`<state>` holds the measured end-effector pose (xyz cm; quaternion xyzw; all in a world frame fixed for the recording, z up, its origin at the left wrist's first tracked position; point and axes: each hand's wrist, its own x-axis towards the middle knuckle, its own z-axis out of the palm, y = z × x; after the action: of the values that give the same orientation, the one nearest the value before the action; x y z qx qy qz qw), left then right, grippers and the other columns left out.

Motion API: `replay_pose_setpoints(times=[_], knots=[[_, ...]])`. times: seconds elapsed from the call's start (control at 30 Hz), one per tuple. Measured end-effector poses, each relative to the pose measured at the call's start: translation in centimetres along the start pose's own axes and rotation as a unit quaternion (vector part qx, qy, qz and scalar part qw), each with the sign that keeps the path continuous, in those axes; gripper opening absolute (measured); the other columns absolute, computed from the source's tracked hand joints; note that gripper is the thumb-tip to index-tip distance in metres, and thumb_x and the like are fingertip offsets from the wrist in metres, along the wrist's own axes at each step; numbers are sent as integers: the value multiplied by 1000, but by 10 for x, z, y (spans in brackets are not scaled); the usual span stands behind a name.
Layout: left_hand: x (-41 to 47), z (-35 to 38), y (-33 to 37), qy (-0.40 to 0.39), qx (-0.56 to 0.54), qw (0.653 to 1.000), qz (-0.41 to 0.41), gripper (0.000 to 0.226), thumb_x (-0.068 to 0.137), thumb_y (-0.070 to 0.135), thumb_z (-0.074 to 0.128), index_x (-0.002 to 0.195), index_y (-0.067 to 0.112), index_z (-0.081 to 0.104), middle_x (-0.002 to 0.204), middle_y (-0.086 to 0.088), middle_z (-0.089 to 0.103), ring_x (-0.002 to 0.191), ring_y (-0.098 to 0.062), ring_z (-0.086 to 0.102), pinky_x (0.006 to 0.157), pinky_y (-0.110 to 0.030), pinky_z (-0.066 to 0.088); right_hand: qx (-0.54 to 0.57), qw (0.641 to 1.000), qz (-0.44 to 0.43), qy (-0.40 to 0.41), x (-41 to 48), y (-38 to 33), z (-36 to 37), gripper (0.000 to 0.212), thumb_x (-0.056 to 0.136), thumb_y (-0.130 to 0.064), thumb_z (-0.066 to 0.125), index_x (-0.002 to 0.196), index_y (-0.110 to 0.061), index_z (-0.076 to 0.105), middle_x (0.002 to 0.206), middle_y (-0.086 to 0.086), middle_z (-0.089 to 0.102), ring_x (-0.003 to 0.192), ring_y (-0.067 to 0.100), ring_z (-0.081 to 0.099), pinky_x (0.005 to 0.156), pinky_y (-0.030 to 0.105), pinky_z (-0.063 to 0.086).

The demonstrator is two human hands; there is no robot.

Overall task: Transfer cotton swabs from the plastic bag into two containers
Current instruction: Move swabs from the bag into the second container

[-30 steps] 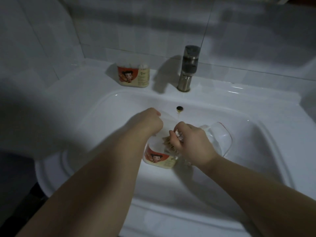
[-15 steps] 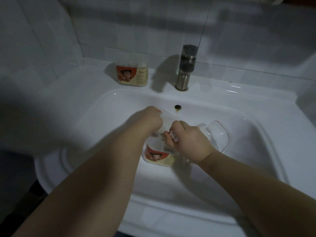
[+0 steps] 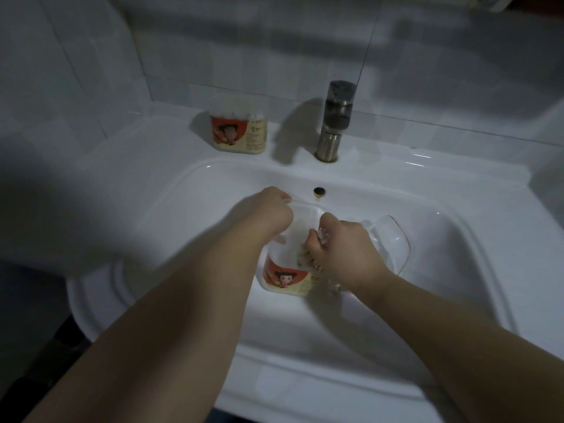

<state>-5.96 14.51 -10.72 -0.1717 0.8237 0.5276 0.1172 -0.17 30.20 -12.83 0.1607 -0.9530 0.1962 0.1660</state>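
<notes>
A clear plastic container (image 3: 285, 277) with a red cartoon label sits inside the white sink basin (image 3: 189, 239). My left hand (image 3: 270, 210) grips its far left rim. My right hand (image 3: 338, 245) holds a bundle of cotton swabs (image 3: 311, 257) and pushes it down into the container's right side. A clear lid (image 3: 392, 242) lies just right of my right hand. A second labelled container (image 3: 239, 129), filled with swabs, stands on the sink ledge at the back left. No plastic bag is plainly visible.
A metal faucet (image 3: 334, 123) stands on the back ledge, with the overflow hole (image 3: 319, 190) below it. White tiled walls surround the sink. The room is dim, with dark shadow at the left.
My right hand has shifted slightly with the swab bundle, keeping it in the container. My left hand stays on the rim. The camera moved a little.
</notes>
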Motion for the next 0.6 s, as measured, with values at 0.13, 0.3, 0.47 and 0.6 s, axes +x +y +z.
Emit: replay_pose_setpoints(times=[0.13, 0.3, 0.47, 0.6], knots=[[-2, 0, 1, -1, 1, 1000, 0, 54, 90, -8, 57, 132, 26, 60, 141, -10, 47, 109, -42, 55, 66, -48, 65, -2, 999, 36, -18, 2, -2, -1, 35, 95, -28, 58, 69, -17, 38, 50, -4, 38, 46, 10, 36, 44, 25, 21], [-4, 0, 1, -3, 9, 1000, 7, 53, 92, -7, 55, 134, 25, 58, 143, -11, 45, 103, -40, 55, 66, -47, 65, -8, 997, 68, -26, 3, -2, 0, 31, 96, -30, 57, 73, -14, 44, 52, -4, 41, 48, 10, 38, 44, 24, 23], [-6, -1, 2, -14, 9, 1000, 13, 55, 93, -5, 56, 139, 25, 56, 144, -10, 47, 103, -38, 60, 73, -47, 65, -45, 997, 27, -64, 2, -3, 2, 29, 96, -30, 56, 77, -15, 41, 55, -3, 36, 49, 11, 33, 46, 28, 22], [-8, -1, 6, -14, 4, 1000, 8, 56, 94, -7, 56, 141, 22, 54, 147, -9, 46, 113, -40, 58, 74, -49, 65, -73, 990, -31, -114, 2, -5, 7, 25, 97, -34, 51, 82, -17, 40, 61, -2, 38, 55, 23, 44, 52, 32, 32]])
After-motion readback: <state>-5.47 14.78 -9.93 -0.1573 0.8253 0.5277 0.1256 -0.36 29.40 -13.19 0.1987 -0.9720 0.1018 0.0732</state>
